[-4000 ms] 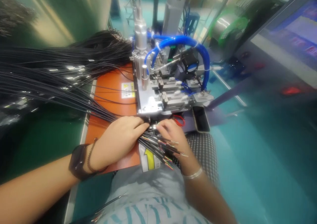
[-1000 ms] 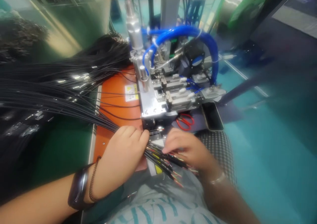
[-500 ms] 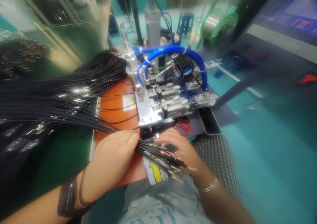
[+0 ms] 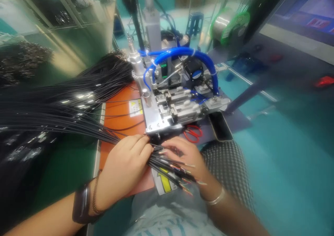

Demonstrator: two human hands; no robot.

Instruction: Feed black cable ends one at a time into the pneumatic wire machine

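A bundle of black cables point(image 4: 169, 166) with stripped coloured wire ends crosses in front of me. My left hand point(image 4: 127, 166) is closed round the bundle at the front edge of the metal machine point(image 4: 153, 119). Just right of it, my right hand point(image 4: 188, 156) has thumb and fingers together at a cable end near the machine's front; part of its fingers is hidden behind the cables. The wire ends point right and down, over my lap. Under the cables lies a label with a yellow arrow point(image 4: 165, 184).
More black cables point(image 4: 65, 100) spread over the orange board point(image 4: 114, 107) to the left. Red-handled scissors point(image 4: 192, 133) and a phone point(image 4: 221, 126) lie right of the hands. Blue hoses point(image 4: 188, 51) arch over the machine. A green spool point(image 4: 227, 25) stands behind.
My left hand has shifted slightly right, towards my right hand. The right fingers have closed in at a cable end near the left fingertips. The machine's upright part at the back has moved left.
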